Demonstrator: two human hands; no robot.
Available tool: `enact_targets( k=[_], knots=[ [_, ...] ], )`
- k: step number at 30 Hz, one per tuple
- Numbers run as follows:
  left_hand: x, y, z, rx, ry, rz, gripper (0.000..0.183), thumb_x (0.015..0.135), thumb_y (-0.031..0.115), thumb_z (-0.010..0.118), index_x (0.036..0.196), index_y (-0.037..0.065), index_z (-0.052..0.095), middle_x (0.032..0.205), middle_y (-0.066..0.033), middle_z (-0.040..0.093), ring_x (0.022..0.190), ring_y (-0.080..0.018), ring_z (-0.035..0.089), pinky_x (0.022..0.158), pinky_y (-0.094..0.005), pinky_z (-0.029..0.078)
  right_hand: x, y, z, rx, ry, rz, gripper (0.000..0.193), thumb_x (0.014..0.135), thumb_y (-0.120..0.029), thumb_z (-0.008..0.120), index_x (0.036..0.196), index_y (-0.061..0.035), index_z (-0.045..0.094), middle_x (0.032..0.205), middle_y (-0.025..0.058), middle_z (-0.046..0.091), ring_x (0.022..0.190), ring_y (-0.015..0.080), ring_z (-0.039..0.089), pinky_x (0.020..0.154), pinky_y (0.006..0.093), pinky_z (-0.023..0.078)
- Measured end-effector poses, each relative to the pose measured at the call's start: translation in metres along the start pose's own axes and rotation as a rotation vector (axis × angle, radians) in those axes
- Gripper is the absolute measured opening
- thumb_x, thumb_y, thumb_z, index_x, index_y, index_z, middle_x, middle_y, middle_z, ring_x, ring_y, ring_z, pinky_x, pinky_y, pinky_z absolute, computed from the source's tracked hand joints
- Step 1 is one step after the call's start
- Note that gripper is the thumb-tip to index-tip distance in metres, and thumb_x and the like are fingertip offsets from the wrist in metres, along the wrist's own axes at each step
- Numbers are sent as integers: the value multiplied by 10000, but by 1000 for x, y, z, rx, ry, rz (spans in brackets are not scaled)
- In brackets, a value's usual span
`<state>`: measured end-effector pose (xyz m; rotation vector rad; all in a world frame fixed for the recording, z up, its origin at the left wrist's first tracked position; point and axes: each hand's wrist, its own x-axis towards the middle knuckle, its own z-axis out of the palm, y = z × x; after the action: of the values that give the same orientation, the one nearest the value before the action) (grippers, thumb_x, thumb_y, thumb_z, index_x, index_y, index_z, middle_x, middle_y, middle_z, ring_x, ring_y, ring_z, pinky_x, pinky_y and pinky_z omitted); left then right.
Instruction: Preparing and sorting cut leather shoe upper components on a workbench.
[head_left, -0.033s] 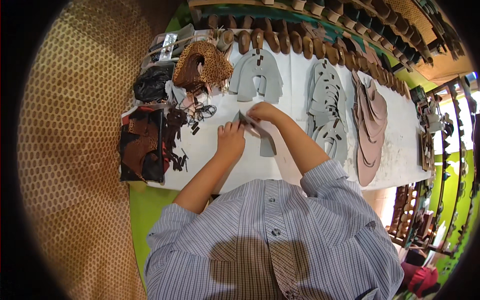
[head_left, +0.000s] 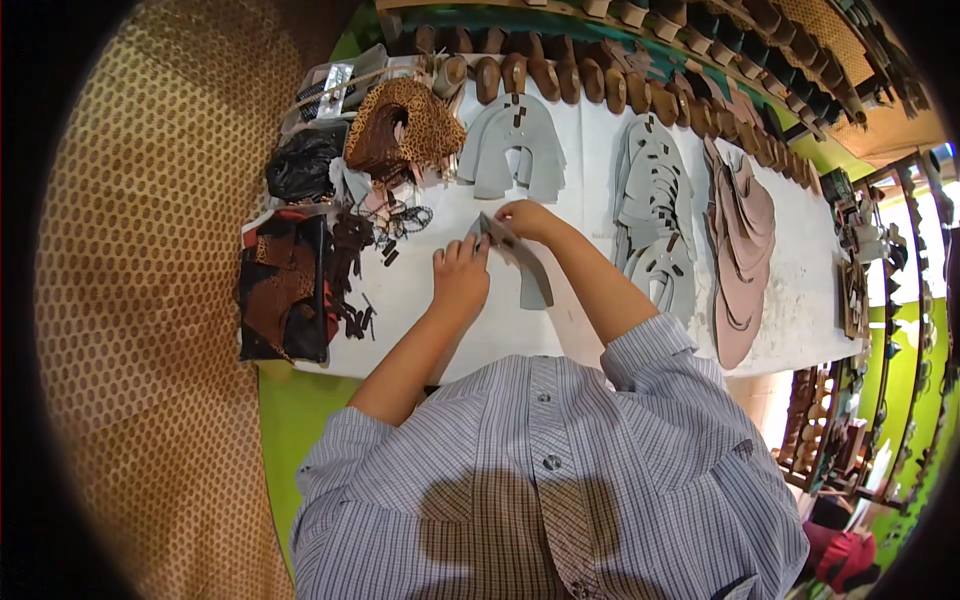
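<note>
Between my hands, over the white-covered table, is a grey U-shaped shoe upper piece (head_left: pixel 535 285). One arm of it curves down toward me, and its upper end is bent up. My left hand (head_left: pixel 461 272) has its fingers closed at the bent end, with the thumb side hidden. Opposite it, my right hand (head_left: pixel 528 220) pinches the upper edge with curled fingertips. A small dark patch shows on the piece near the right fingers. Just beyond my hands lie overlapping grey upper pieces (head_left: pixel 490 150), with small dark brown strips (head_left: pixel 518 117) at their top.
To the right are a row of overlapping grey uppers (head_left: pixel 640 185) and a fan of pinkish-brown pieces (head_left: pixel 740 290). At left sit a box of brown scraps (head_left: pixel 285 290), loose dark strips (head_left: pixel 357 320), a black bag (head_left: pixel 303 165) and leopard-print material (head_left: pixel 400 135). Brown shoe lasts (head_left: pixel 543 78) line the back.
The grey upper piece has turned slightly between my fingers: its pinkish underside showed before, and now its grey face with a dark patch does. My hands have barely moved.
</note>
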<state>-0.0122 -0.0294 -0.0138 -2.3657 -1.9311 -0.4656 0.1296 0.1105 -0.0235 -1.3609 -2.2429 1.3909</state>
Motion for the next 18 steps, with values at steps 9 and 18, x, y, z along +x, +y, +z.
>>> enact_targets(
  k=[9, 18],
  knots=[
    [-7, -2, 7, -88, -72, -95, 420, 762, 156, 515, 1178, 103, 532, 1318, -95, 419, 1185, -276, 375, 974, -494, 259, -14, -21, 6, -307, -1, -137, 180, 702, -180, 602, 834, -81, 674, 755, 123, 649, 676, 272, 614, 640, 356, 485],
    [-10, 3, 7, -101, 96, -113, 445, 732, 129, 504, 1159, 6, 500, 1271, -117, 451, 1139, -262, 402, 951, -435, 283, -8, -21, 1, -459, 2, -144, 211, 721, -223, 549, 792, -69, 675, 782, 149, 642, 742, 328, 605, 689, 394, 481]
  ],
)
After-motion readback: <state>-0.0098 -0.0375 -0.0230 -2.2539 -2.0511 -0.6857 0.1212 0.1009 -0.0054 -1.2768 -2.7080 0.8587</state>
